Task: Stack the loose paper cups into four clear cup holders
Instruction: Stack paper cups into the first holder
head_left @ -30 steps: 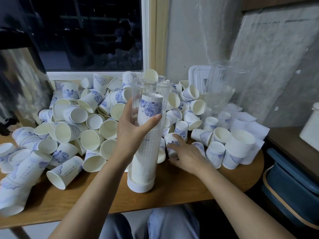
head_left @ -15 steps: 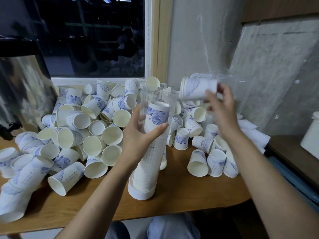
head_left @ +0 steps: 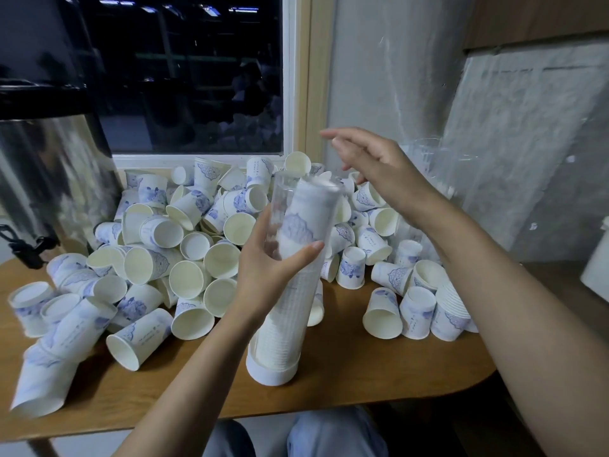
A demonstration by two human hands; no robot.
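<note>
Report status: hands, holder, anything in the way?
Left hand grips clear cup holder, tilted, base on table. Right hand open above its mouth, empty. Stacked cups near the rim. Loose cups heaped around; mouth unobstructed.

Break-room corner: urn, paper cups

A single head-worn camera looks forward and down, close over the wooden table.
</note>
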